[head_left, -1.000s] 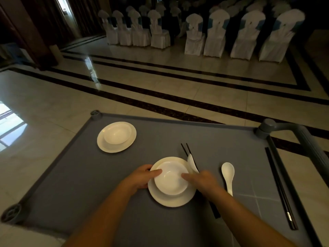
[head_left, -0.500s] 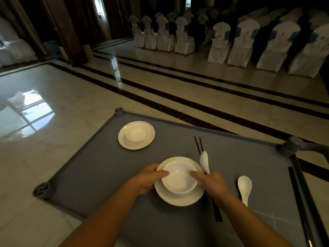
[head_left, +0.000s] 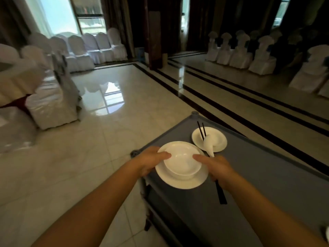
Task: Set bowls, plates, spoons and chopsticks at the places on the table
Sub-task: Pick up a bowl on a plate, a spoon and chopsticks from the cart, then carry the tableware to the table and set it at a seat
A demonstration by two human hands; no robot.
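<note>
I hold a white plate (head_left: 181, 183) with a white bowl (head_left: 182, 162) on it, raised over the left edge of the grey cart (head_left: 267, 175). My left hand (head_left: 148, 162) grips the plate's left rim, thumb on the bowl. My right hand (head_left: 219, 169) grips the right rim and also clamps black chopsticks (head_left: 221, 196) and a white spoon (head_left: 208, 143) beside the plate. A second plate (head_left: 221, 146) with a bowl sits on the cart behind, partly hidden by the spoon.
A round table with a pale cloth (head_left: 16, 81) stands at the far left with white-covered chairs (head_left: 51, 104) around it. Glossy tiled floor (head_left: 115, 122) lies between it and the cart. More covered chairs (head_left: 249, 56) line the back.
The plate, bowl, spoon and chopsticks have come up off the cart and over to its left edge in both hands. My view has swung left, bringing the clothed table into sight.
</note>
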